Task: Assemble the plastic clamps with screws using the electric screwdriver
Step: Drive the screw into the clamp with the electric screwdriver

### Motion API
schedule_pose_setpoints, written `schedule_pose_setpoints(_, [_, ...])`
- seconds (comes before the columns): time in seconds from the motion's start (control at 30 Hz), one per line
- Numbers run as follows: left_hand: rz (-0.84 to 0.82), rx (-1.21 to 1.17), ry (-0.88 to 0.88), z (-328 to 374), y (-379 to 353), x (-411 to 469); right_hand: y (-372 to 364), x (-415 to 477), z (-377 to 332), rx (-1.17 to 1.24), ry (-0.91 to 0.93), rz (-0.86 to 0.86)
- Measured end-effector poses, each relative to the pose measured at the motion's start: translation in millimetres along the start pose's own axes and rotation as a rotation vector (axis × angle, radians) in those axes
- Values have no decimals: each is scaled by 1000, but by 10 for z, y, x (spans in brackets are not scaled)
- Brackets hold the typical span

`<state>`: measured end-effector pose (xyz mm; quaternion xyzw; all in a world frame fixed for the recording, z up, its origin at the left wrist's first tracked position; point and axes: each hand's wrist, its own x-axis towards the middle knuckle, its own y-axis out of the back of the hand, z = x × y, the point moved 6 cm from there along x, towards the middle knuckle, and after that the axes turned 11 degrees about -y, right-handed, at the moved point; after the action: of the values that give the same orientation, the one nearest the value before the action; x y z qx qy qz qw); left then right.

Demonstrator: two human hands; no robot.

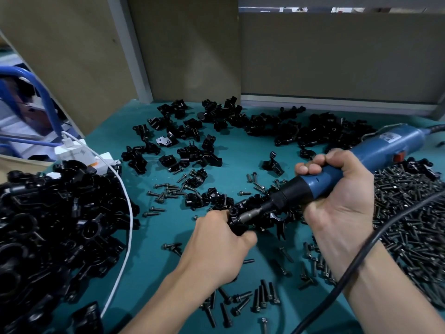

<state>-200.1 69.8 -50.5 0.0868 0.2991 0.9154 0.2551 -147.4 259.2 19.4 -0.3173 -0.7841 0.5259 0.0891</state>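
Frankly, label [391, 137] on gripped screwdriver [375, 156] is unreadable.

Teal-topped workbench [156, 230] bearing scattered black clamp parts [187, 126] at rear, loose screws [265, 291] in front, a dense screw heap [409, 213] at right, and a clamp pile [48, 225] at left.

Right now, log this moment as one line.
left hand: grips clamp | right hand: grips electric screwdriver | bit: against clamp | nearby: loose screws

Left hand [224, 242], lower centre, grips a clamp [235, 214]. Right hand [337, 196], centre right, is fisted round the screwdriver [385, 150]. Both bare forearms rise from the bottom edge.
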Motion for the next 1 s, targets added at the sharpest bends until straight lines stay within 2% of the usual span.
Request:
schedule_pose_setpoints(0.13, [-31,-79,27,-6,-55,-7,-74,-14,-39,-43,17,-54])
schedule_pose_setpoints(0.3, [-32,-70,14,1,-30,8,-55,-13,-62,-44,9,-62])
schedule_pose_setpoints(0.63, [-34,-29,-164,110,17,26,31,47,-216,-40,-7,-47])
schedule_pose_setpoints(0.73, [-7,-94,-115,69,51,43,50,77,-305,-75,-36,-28])
schedule_pose_setpoints(0.9, [48,-292,2,-15,120,104,61,105,-330,-313,-173,40])
schedule_pose_setpoints(1.0, [69,-354,50,-110,146,160,26,85,-304,-404,-235,6])
